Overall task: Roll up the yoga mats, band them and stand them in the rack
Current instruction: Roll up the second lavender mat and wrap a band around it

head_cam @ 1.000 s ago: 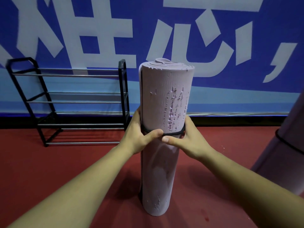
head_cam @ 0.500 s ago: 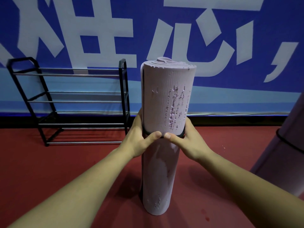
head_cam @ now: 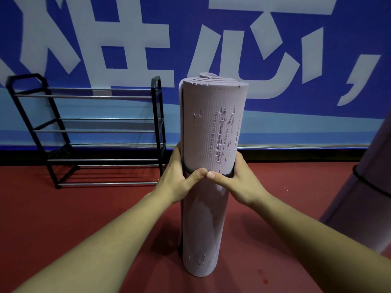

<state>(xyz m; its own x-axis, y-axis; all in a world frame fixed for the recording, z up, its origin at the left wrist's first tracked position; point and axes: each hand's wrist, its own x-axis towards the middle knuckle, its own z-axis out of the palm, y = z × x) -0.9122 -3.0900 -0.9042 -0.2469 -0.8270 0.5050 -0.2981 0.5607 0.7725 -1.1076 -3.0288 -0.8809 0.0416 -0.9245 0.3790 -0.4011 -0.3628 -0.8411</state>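
Observation:
A rolled lilac yoga mat stands upright on the red floor in the middle of the view, its surface scuffed and torn. A thin black band circles it about halfway up. My left hand wraps the mat's left side at the band, thumb across the front. My right hand wraps the right side, and the two thumb tips meet over the band. The black metal rack stands to the left against the wall, with no mat in it.
A second rolled lilac mat with a black band leans in at the right edge. A blue banner with large pale characters covers the wall behind. Red floor stretches between me and the rack.
The thumbs have come together at the front of the mat, covering the band there. The mat has stayed upright in the same spot.

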